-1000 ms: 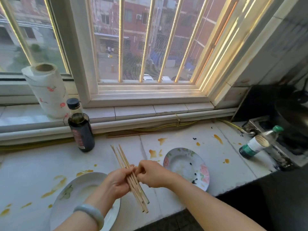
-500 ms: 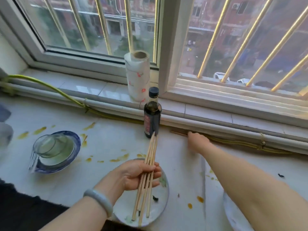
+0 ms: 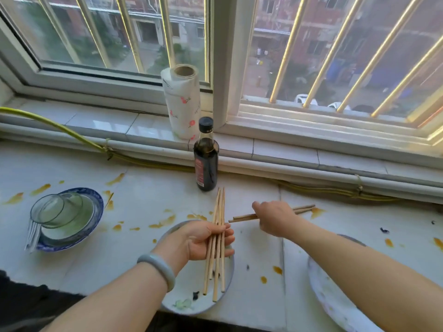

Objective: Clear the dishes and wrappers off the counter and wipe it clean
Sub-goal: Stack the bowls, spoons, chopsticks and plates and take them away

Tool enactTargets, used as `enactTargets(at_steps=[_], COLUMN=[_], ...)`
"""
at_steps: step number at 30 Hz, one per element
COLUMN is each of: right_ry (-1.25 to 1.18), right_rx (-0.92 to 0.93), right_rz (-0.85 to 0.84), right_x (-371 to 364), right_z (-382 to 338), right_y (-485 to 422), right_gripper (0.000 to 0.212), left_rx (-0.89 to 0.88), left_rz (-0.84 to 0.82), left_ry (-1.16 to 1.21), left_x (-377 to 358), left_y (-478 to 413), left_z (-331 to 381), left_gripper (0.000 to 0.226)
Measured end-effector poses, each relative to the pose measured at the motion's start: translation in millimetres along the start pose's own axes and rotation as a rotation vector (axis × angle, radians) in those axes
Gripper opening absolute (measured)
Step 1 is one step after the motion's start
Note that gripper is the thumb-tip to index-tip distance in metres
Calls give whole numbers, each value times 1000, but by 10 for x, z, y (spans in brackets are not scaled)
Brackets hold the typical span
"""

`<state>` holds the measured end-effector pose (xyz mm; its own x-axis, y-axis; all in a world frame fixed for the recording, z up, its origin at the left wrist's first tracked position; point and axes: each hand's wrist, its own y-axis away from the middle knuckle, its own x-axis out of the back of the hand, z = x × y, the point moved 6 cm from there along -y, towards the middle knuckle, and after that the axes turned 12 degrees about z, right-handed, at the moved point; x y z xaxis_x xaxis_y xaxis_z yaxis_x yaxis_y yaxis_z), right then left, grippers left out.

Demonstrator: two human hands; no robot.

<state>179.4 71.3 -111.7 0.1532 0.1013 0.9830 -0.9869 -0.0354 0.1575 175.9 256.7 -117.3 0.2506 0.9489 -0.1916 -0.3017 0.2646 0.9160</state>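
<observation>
Hands apart: left hand [image 3: 207, 240] grips a chopstick bundle [image 3: 220, 207] over the near plate [image 3: 182, 299]; right hand [image 3: 275, 218] pinches a pair [image 3: 244, 217] just right of it. Risk: merging the pair may loosen the bundle, spilling sticks.

Bench [image 3: 148, 204]: bowl [image 3: 97, 201] at left, glass [image 3: 57, 209] lying in it. Bottle [image 3: 206, 164] rear centre, paper roll [image 3: 182, 101] behind on the sill [image 3: 100, 121]. Front plate [image 3: 191, 281] lies under the left hand [image 3: 203, 238] and its chopstick bundle [image 3: 219, 212]. The right hand [image 3: 275, 216] with chopstick pair [image 3: 242, 217] is right of it. Second plate [image 3: 335, 300] far right.
</observation>
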Motion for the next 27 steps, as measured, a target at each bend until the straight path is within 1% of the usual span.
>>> enactTargets(at_steps=[5, 8, 12, 15, 17, 19, 21, 22, 24, 26, 27], right_ry=[-30, -28, -62, -110, -164, -195, -265, -355, -590, -771, -864], right_rx=[-2, 38, 173, 290, 335, 329, 252, 167, -116, -456, -605], right_rz=[73, 106, 123, 155, 188, 204, 228, 250, 321, 377, 342], right_x=[335, 558, 743, 780, 808, 803, 776, 775, 776, 754, 710], right_z=[-48, -177, -521, -760, -847, -869, -826, -778, -598, -366, -277], right_y=[274, 422, 625, 768, 846, 912, 966, 986, 1004, 1034, 1051], right_gripper=[16, 15, 16, 18, 16, 15, 15, 14, 7, 13, 13], left_rx=[31, 44, 20, -16, -49, -65, -63, -65, -66, -88, -111], left_rz=[7, -15, -122, -206, -200, -197, -228, -248, -267, -274, -280], left_ry=[-33, -50, -90, -163, -248, -287, -267, -247, -215, -236, -260], left_x=[-97, -162, -348, -524, -574, -566, -561, -558, -542, -528, -515], left_y=[-54, -56, 11, 156, 249, 277, 265, 259, 244, 276, 301], left_z=[-54, -94, -94, -97, -98, -109, -124, -125, -113, -96, -85], left_gripper=[16, 20, 20, 18, 19, 19, 16, 14, 9, 10, 10])
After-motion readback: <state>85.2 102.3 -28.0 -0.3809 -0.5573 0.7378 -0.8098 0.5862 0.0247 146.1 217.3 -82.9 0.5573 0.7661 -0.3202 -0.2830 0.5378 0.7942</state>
